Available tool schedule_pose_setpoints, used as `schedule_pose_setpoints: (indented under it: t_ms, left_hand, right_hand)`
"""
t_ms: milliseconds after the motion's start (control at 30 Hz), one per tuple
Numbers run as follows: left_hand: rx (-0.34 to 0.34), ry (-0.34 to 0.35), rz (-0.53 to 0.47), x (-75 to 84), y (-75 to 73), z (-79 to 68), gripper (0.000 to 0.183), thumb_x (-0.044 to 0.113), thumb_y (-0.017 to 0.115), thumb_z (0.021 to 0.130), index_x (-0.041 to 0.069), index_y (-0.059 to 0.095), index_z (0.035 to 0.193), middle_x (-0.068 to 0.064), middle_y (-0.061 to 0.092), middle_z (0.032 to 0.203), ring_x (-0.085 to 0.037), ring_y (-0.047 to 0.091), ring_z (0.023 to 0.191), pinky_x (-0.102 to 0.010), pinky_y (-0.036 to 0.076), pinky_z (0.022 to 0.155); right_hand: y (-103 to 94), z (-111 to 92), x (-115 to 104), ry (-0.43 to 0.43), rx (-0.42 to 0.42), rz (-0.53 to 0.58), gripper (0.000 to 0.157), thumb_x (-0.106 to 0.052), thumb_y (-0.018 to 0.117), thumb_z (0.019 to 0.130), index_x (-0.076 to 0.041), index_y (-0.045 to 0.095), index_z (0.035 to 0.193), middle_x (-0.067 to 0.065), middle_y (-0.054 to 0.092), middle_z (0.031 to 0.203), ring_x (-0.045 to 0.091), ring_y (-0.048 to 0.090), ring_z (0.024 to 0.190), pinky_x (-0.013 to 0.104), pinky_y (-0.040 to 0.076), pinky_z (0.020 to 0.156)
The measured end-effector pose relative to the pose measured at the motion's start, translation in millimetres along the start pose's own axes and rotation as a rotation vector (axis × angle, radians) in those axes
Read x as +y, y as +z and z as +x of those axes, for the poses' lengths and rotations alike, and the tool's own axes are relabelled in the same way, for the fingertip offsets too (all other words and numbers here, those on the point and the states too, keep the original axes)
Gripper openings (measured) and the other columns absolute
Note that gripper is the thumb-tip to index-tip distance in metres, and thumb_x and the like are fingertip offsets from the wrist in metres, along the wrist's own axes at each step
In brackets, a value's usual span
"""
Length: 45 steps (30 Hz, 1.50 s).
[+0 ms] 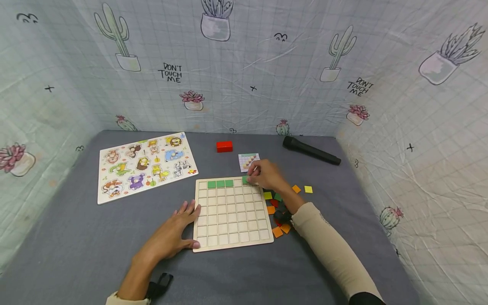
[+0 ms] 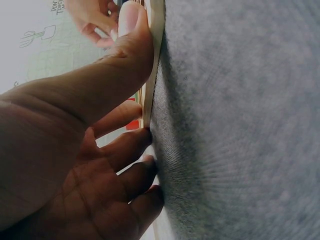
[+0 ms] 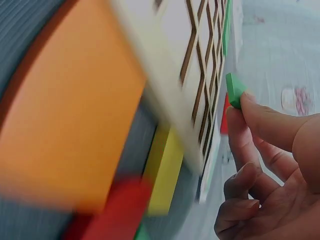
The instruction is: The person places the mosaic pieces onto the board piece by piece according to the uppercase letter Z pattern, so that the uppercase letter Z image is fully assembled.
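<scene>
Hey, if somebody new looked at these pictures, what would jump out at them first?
Probably the pale grid board in the middle of the table, with three green tiles in its far row and the right hand pinching another green piece near that row's right end. Next might come the colourful animal puzzle at the far left, then the bright red block beyond the board.

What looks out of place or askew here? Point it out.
Nothing looks damaged. Only the loose tiles look untidy: scattered at mixed angles right of the board, a yellow tile farthest out, unlike three green tiles set squarely in cells.
</scene>
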State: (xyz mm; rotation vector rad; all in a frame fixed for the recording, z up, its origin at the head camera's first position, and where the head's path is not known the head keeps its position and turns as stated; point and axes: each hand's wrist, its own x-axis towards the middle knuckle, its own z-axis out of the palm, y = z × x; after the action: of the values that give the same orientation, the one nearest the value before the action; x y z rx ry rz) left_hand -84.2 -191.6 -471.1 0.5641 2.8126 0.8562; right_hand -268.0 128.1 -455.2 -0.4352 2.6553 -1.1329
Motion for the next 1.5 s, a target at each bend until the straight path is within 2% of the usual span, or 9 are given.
schedule_pose_setpoints:
  t_ms: [333,567,800,1000,1200,1367,1500]
  left_hand:
    - [-0.006,-0.003,0.004,0.7,0.7,0.9,0.105,0.033,0.093,0.077,0.000,0.041,0.162,-0.027,0.030,0.171,-0.052,0.024,0.160,-0.072,0.029,0.124]
    - [-0.003,-0.007,-0.008,0.8,0.6,0.8,0.105,0.032,0.093,0.076,0.000,0.041,0.162,-0.027,0.029,0.171,-0.052,0.024,0.160,-0.072,0.028,0.124]
    - [-0.009,-0.005,-0.007,1.9,0.2,1.0,0.105,0.032,0.093,0.077,0.000,0.041,0.162,-0.027,0.029,0.171,-0.052,0.023,0.160,-0.072,0.029,0.124]
    - [0.001,0.003,-0.017,1.0,-0.4,0.6,0.105,0.031,0.093,0.076,-0.001,0.041,0.161,-0.028,0.029,0.171,-0.053,0.023,0.159,-0.073,0.028,0.123]
    - [-0.001,-0.001,-0.012,0.3,-0.6,0.4,0.104,0.030,0.093,0.077,-0.001,0.041,0.162,-0.028,0.029,0.171,-0.053,0.023,0.159,-0.073,0.028,0.124]
    - [-0.009,-0.003,-0.010,-0.1,-0.1,0.3,0.104,0.031,0.093,0.078,-0.001,0.041,0.162,-0.028,0.029,0.171,-0.053,0.022,0.159,-0.073,0.028,0.123]
    - [-0.011,-0.008,-0.012,0.9,0.0,0.1,0.104,0.030,0.093,0.077,-0.001,0.040,0.162,-0.027,0.028,0.171,-0.053,0.022,0.160,-0.073,0.028,0.124]
  right_hand:
    - [23.9,10.6,-14.9,0.009,-0.007,-0.151,0.012,-0.024,0.087,0.091,-0.020,0.076,0.089,-0.002,0.071,0.081,0.017,0.066,0.076,0.032,0.055,0.073]
    - [25.2,10.3,-17.9,0.007,-0.025,-0.157,0.009,-0.023,0.086,0.092,-0.019,0.078,0.093,-0.002,0.071,0.081,0.018,0.064,0.075,0.031,0.052,0.069]
    - [8.1,-1.4,-6.1,-0.058,-0.011,-0.054,0.012,-0.014,0.085,0.092,-0.009,0.079,0.102,0.007,0.072,0.088,0.020,0.065,0.082,0.032,0.053,0.073]
    - [-16.3,-24.9,9.9,-0.040,-0.007,-0.044,0.017,-0.012,0.084,0.092,-0.008,0.078,0.107,0.008,0.073,0.091,0.022,0.064,0.083,0.032,0.051,0.072]
    - [-33.6,-51.0,30.4,0.026,-0.017,-0.121,0.022,-0.013,0.087,0.090,-0.011,0.079,0.110,0.006,0.073,0.098,0.021,0.066,0.090,0.039,0.056,0.082]
    - [-40.6,-63.0,41.9,0.101,-0.034,-0.206,0.024,-0.015,0.090,0.087,-0.015,0.080,0.109,0.003,0.073,0.100,0.021,0.065,0.095,0.045,0.056,0.094]
    - [-41.3,-68.3,45.3,0.118,-0.045,-0.243,0.018,-0.014,0.089,0.088,-0.016,0.080,0.104,0.002,0.072,0.097,0.020,0.064,0.092,0.045,0.056,0.092]
